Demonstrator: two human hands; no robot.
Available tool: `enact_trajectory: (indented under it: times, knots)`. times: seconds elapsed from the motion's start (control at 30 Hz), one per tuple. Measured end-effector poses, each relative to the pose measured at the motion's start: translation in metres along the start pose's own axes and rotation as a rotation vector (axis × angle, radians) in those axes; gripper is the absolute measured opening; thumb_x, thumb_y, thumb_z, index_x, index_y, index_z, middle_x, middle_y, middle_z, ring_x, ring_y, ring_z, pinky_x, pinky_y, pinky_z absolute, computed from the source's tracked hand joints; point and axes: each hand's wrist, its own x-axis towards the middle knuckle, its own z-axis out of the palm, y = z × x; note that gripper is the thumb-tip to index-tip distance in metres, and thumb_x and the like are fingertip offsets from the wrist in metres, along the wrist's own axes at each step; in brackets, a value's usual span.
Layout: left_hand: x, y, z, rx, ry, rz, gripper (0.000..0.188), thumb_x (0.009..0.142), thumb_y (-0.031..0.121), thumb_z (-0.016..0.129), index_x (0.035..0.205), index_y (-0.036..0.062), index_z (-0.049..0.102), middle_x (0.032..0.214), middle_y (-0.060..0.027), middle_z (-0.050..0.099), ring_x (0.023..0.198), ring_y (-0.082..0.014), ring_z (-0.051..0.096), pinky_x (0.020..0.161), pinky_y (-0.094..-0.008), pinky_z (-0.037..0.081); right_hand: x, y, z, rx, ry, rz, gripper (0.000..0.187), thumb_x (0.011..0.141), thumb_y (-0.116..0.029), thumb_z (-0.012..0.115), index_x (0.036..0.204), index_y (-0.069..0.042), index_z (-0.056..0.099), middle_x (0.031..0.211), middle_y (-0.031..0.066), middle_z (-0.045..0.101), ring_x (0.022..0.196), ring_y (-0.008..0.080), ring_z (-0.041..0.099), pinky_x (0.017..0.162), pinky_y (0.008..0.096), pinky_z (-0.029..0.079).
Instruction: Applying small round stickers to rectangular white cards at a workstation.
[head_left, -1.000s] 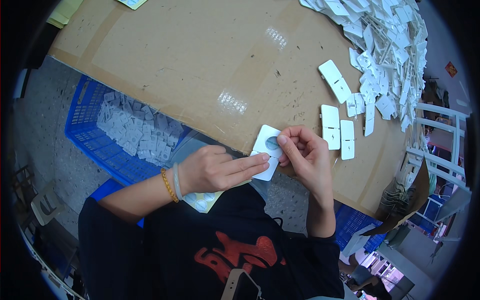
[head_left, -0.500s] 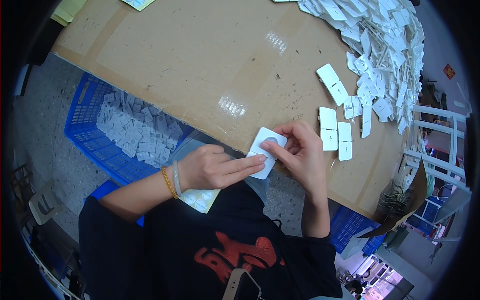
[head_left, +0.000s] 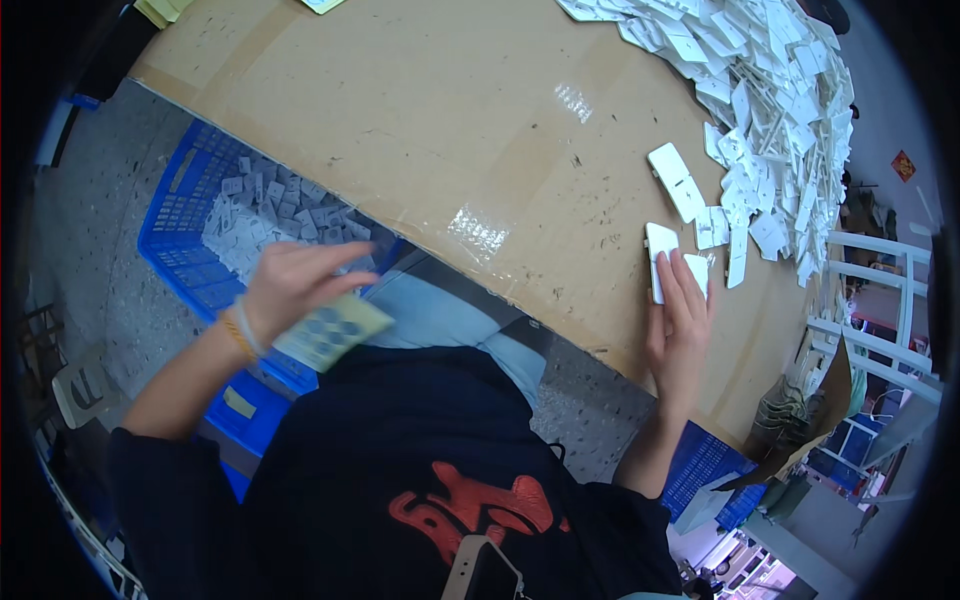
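My left hand (head_left: 305, 285) is over the near side of the blue crate, smeared by motion. Its fingers stretch out with the thumb apart, and nothing shows between them. Beside its wrist is a pale yellow sheet of round stickers (head_left: 335, 332), blurred too. On the tabletop at the right, my right hand (head_left: 683, 320) rests its outstretched fingers on two flat white plastic panels. One is a longer panel (head_left: 660, 240); the other panel (head_left: 699, 268) is partly covered by the fingers. Another white panel (head_left: 676, 182) lies just beyond them.
A large heap of white panels (head_left: 770, 110) covers the far right of the cardboard-topped table (head_left: 430, 130). Many small white pieces fill the blue crate (head_left: 165, 225) beside the table's near-left edge. Another blue crate (head_left: 705, 465) stands below the right end.
My left hand has moved left to the crate. My right hand has gone right to the panels on the table. The white panel both hands held is no longer between them.
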Motion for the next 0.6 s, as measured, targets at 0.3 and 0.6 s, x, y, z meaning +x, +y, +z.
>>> enact_trajectory:
  times: [0.3,0.6]
  knots:
    - [0.115,0.113,0.061,-0.382,0.113,-0.191,0.012,0.092,0.015,0.067,0.094,0.0039,0.071,0.071,-0.0131,0.067,0.057,-0.0241,0.067,0.052,-0.0339,0.051,0.001,-0.074,-0.035,0.514,0.072,0.027,0.042,0.086,-0.004,0.068,0.127,-0.001,0.064,0.125,0.0170,0.066,0.113,0.0259,0.064,0.098,0.0361,0.046]
    - [0.098,0.120,0.045,-1.106,-0.087,-0.378,0.016,0.098,0.010,0.059,0.106,-0.0017,0.066,0.085,-0.0078,0.073,0.072,-0.0087,0.069,0.059,-0.0247,0.051,-0.009,-0.071,-0.023,1.010,-0.076,0.385,0.017,0.087,-0.001,0.072,0.103,0.004,0.070,0.095,0.0077,0.072,0.088,0.0129,0.065,0.079,0.0240,0.049]
